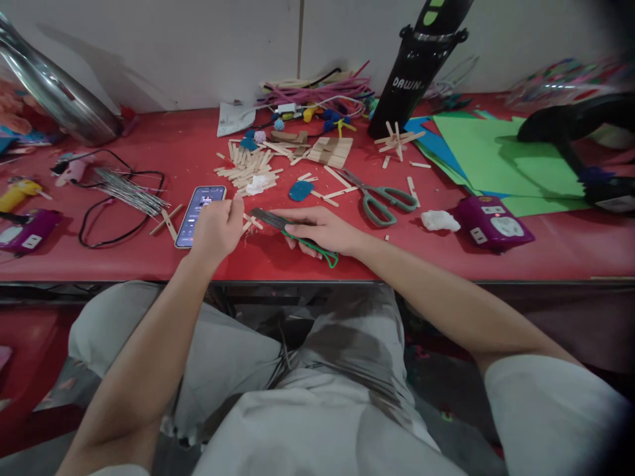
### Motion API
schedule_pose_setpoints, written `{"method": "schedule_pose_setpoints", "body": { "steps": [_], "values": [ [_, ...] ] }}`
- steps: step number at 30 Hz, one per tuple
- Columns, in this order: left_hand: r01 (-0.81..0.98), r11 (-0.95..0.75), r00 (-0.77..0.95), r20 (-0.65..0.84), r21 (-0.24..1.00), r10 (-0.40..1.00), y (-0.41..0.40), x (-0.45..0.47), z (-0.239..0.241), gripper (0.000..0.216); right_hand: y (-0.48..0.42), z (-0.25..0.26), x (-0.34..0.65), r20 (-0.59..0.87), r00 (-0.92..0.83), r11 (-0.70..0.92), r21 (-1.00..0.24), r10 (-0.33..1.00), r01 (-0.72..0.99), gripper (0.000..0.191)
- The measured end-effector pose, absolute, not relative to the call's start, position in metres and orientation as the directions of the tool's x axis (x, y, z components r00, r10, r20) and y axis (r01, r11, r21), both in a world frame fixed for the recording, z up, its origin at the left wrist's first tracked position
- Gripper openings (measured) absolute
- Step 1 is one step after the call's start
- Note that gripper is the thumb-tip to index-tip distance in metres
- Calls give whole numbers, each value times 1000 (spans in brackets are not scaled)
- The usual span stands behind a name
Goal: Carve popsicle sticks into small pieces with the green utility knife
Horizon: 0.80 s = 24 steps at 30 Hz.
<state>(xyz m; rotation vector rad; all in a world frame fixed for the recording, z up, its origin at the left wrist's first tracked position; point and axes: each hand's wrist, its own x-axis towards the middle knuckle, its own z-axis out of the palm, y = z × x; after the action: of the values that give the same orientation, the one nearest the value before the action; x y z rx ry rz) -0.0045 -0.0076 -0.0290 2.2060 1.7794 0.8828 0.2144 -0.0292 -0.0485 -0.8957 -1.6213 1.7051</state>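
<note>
My right hand [321, 231] is closed round a pair of green-handled scissors [278, 222], blades pointing left across the red table [446, 254]. My left hand [218, 230] is pinched on a small wooden stick piece [251, 221] just in front of the blade tip. A phone [199, 215] with its screen lit lies right beside my left hand. A heap of wooden craft sticks [251, 169] sits just behind both hands.
A second pair of scissors [381, 198] lies to the right, near a white lump [440, 221] and a purple power socket [493, 223]. Green and blue paper sheets [501, 158] lie at the right. A black cable [122, 198], thin metal wires [129, 190] and glue guns are on the left.
</note>
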Motion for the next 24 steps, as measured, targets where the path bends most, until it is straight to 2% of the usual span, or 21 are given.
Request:
{"method": "schedule_pose_setpoints", "body": {
  "steps": [5, 11, 13, 17, 20, 24],
  "values": [
    [809, -246, 101, 285, 534, 953, -7, -11, -28, 54, -24, -46, 219, -134, -621, -183, -983, 772, -16, 54],
    [812, -274, 123, 308, 515, 943, -9, -13, -28, 53, -9, -36, 228, -270, -712, -345, -938, 648, 41, 52],
    [814, -286, 137, 311, 506, 940, -9, -13, -29, 52, -3, -32, 230, -239, -692, -351, -936, 681, -23, 53],
    [804, -306, 159, 312, 510, 937, -7, -15, -32, 52, 5, -27, 230, -73, -549, -250, -934, 833, -256, 57],
    [799, -305, 151, 317, 518, 936, -7, -17, -34, 53, 1, -28, 225, -80, -484, -207, -954, 871, -216, 57],
    [801, -282, 124, 315, 528, 941, -7, -16, -35, 53, -15, -36, 216, -133, -491, -213, -971, 861, -110, 54]
  ]
}}
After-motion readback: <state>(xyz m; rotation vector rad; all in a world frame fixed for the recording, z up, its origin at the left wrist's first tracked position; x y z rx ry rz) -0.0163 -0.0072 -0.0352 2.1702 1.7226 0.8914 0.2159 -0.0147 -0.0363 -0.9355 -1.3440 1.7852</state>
